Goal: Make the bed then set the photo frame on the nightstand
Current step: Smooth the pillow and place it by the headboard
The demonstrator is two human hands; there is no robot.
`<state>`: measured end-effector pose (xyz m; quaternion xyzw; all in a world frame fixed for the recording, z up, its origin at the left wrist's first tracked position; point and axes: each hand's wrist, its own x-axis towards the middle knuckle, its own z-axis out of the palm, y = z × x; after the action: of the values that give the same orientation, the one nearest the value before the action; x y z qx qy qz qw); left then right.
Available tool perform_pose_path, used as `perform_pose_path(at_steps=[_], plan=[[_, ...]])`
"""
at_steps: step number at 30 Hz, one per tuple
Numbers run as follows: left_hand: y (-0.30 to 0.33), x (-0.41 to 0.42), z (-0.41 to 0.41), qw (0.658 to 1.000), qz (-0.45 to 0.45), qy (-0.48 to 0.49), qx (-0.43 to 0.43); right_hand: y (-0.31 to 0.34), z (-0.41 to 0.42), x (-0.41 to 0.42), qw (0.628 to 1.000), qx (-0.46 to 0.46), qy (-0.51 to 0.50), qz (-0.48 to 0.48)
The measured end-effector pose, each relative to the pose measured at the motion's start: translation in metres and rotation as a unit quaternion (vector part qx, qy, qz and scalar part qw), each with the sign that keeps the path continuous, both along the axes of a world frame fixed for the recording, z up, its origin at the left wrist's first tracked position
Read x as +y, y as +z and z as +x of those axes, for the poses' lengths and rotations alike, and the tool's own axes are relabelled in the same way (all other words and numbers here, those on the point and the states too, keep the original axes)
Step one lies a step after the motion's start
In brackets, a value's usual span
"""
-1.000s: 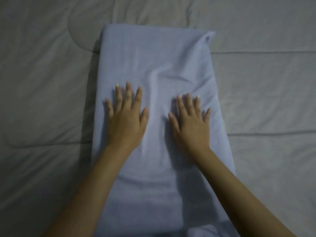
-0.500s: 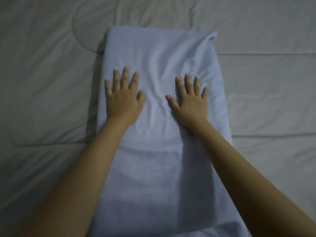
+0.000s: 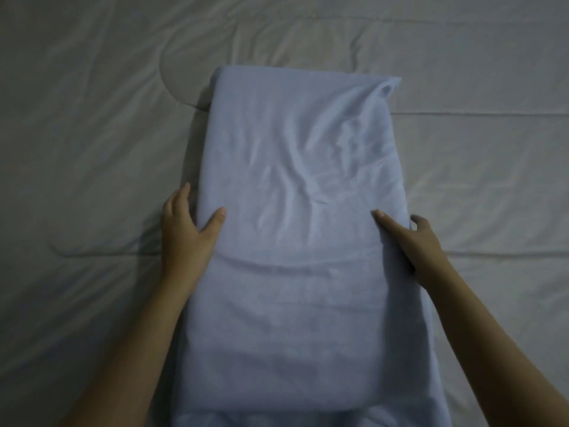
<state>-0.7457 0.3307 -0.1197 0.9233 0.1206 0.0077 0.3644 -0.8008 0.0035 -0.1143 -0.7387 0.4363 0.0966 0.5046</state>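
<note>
Lying lengthwise on the bed [image 3: 92,149], a pale blue pillow [image 3: 295,211] reaches from the near edge of view toward the far side, its cover creased around the middle. The person grips it at both long edges. Their left hand [image 3: 187,232] holds the left edge, thumb pressed on top and the fingers [image 3: 180,198] wrapped down around the side. Their right hand [image 3: 412,241] holds the right edge the same way, thumb on top, fingers [image 3: 420,221] curled over the edge and mostly hidden beneath it. Grey quilted bedding with stitched seams and soft wrinkles spreads on every side of the pillow.
</note>
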Motion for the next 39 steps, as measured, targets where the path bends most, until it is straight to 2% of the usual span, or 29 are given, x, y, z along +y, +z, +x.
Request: perform_pose_path(at_steps=[2,4,7,9,11,20,26,32,39], plan=[[0.0,0.002,0.001,0.995,-0.081,0.033,0.053,0.0,-0.003,-0.002,0.999,-0.004,-0.006,0.053],[-0.001,0.004,0.004,0.97,-0.206,0.059,0.117,-0.002,-0.003,-0.006,0.996,-0.011,0.006,0.089],[-0.004,0.008,0.005,0.897,-0.377,0.065,0.222,0.002,-0.002,-0.008,0.987,-0.008,0.029,0.159],[-0.002,0.006,0.005,0.85,-0.442,0.054,0.279,0.006,-0.001,-0.007,0.979,0.004,0.045,0.2],[0.003,0.003,0.007,0.828,-0.471,0.04,0.302,0.006,-0.001,-0.005,0.975,0.007,0.038,0.219],[0.022,0.019,0.005,0.85,-0.442,0.037,0.285,0.011,-0.015,0.016,0.976,-0.072,-0.022,0.202],[0.057,0.084,0.003,0.893,-0.366,0.07,0.252,0.03,-0.015,0.075,0.973,-0.075,-0.02,0.218],[0.104,0.203,0.002,0.916,-0.348,0.078,0.182,0.037,0.0,0.197,0.961,-0.075,-0.005,0.266],[0.153,0.384,0.014,0.94,-0.291,0.081,0.155,0.037,0.024,0.388,0.935,-0.077,0.013,0.345]])
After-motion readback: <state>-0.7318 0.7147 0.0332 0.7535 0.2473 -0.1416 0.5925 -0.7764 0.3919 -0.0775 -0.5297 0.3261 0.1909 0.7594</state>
